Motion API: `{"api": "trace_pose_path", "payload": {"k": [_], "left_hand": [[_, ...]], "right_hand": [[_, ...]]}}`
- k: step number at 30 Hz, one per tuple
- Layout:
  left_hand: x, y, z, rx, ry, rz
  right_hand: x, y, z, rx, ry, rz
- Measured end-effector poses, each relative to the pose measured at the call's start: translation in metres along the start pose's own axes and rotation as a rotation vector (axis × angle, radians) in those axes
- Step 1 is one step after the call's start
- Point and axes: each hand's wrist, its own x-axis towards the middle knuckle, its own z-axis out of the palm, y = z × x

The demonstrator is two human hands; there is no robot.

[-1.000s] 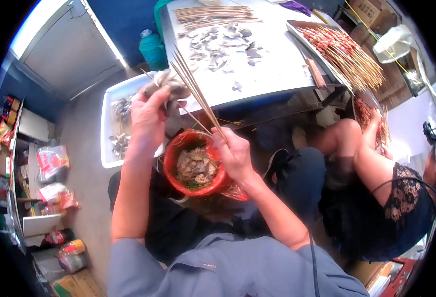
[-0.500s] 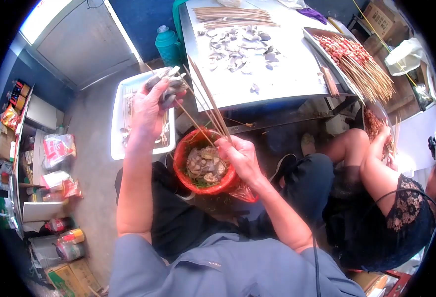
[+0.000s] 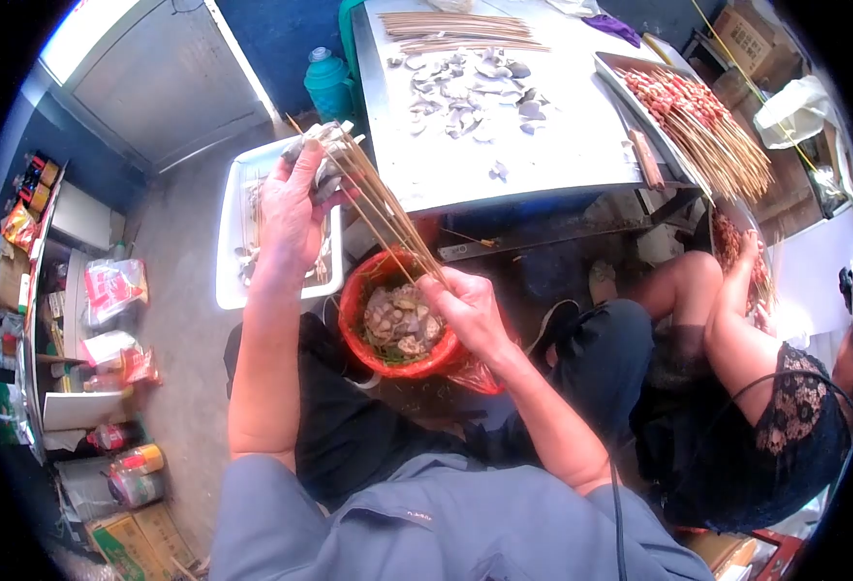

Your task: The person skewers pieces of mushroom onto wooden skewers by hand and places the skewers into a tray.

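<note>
My left hand [image 3: 291,208] is closed around grey-and-white mushroom pieces [image 3: 328,172], raised beside the near left corner of the table. In my right hand [image 3: 469,308] is a bundle of thin wooden skewers [image 3: 395,225], gripped at the lower ends. Their upper ends reach up to the mushroom pieces, and my left fingers partly hide where they meet. Below both hands stands a red bucket [image 3: 350,318], lined with a bag and holding pale, wet-looking pieces [image 3: 399,321] with some green.
Loose mushroom pieces [image 3: 465,92] and skewers [image 3: 455,24] lie on the white table [image 3: 581,126]. A tray of meat skewers [image 3: 683,107] and a knife [image 3: 645,160] are at right. A white tub [image 3: 230,257] stands left. A co-worker's arm [image 3: 751,329] is close at right.
The skewers in my right hand have swung left, their upper ends now against the mushroom pieces. My left hand stays nearly in place.
</note>
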Motion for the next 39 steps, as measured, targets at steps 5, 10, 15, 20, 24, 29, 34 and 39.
{"api": "trace_pose_path", "payload": {"k": [5, 10, 15, 20, 24, 29, 34, 39], "left_hand": [[-0.001, -0.003, -0.002, 0.052, -0.030, 0.049], [0.000, -0.002, -0.005, 0.032, -0.029, 0.066], [0.005, 0.003, -0.014, 0.007, -0.013, 0.055], [0.007, 0.004, -0.015, 0.002, 0.054, 0.068], [0.006, 0.004, -0.011, -0.025, 0.028, 0.069], [0.006, 0.002, -0.009, -0.008, 0.024, 0.069], [0.006, 0.000, -0.011, -0.010, 0.019, 0.080], [0.004, 0.000, -0.007, 0.018, 0.044, 0.082]], "right_hand": [[0.001, 0.001, -0.001, 0.021, -0.034, 0.075], [0.001, 0.004, 0.006, 0.101, 0.077, -0.021], [0.002, 0.009, 0.002, 0.173, 0.095, -0.042], [-0.001, 0.005, -0.001, 0.107, 0.025, -0.010], [-0.003, 0.005, 0.000, 0.088, -0.006, 0.006], [-0.003, 0.004, 0.001, 0.106, 0.014, 0.009], [-0.004, 0.004, 0.002, 0.089, 0.064, -0.014], [-0.004, 0.012, 0.004, 0.130, 0.134, -0.069]]}}
